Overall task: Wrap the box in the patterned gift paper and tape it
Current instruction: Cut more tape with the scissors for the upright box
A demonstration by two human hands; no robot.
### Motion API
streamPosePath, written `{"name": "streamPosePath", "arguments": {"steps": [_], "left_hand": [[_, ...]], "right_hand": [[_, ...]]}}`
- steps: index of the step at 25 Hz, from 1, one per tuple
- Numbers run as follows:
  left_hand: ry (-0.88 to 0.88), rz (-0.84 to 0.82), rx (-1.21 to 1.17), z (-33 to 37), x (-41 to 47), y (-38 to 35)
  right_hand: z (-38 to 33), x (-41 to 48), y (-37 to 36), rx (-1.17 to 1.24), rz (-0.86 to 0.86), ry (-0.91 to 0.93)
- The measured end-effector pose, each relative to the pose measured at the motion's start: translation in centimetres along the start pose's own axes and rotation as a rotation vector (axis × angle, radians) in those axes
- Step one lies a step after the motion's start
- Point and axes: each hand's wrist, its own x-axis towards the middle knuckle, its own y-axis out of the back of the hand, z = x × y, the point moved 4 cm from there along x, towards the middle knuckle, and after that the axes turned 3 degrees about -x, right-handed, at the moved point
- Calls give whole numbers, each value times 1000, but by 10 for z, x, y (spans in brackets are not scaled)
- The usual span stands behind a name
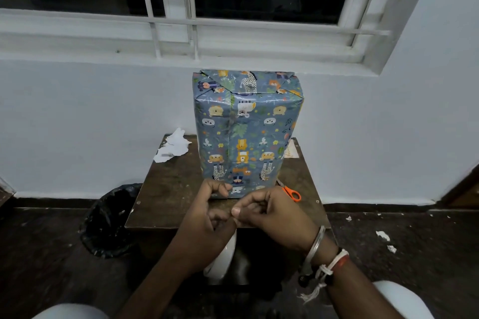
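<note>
The box (246,132) stands upright on a small dark wooden table (171,189), covered in blue gift paper printed with animals, its top end folded shut. A white tape roll (220,259) hangs around my left wrist, below the table's front edge. My left hand (210,217) and my right hand (269,212) meet just in front of the box's base, fingers curled. The fingertips of both hands pinch together at one spot; what they pinch is too small to make out, possibly clear tape.
Orange-handled scissors (291,193) lie on the table right of the box. Torn white paper scraps (173,147) sit at the back left corner. A black bin with a liner (108,220) stands on the floor to the left. A wall and a barred window are behind.
</note>
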Motion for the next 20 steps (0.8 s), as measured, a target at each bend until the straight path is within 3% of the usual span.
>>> {"name": "streamPosePath", "arguments": {"steps": [5,10,16,20], "left_hand": [[37,-41,-57,3,4,-6],[90,-91,-159,9,3,-19],[-163,-34,263,12,5,-29],[-234,48,407,13,12,-27]], "right_hand": [[-1,-1,4,34,157,35],[12,-3,8,265,318,-12],[26,-3,12,297,420,-18],[32,-5,19,434,457,-54]]}}
